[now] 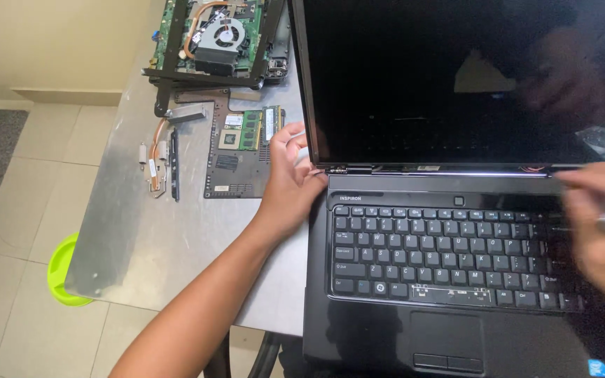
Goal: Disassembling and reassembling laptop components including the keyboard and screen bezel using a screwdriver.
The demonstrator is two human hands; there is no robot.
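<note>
Laptop (456, 245) filled the right of the frame, its hinge line running left to right. Your left hand (290, 183) gripped its left hinge corner, nearest of the two; your right hand (600, 224) blurred at right, grip unclear.

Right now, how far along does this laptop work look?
Done: another machine's motherboard with fan and a base cover with memory sticks lie stripped on the metal table. In hand: left hand steadies the black laptop at its hinge; blurred right hand works the other corner. Left: keyboard and screen are still mounted.
</note>
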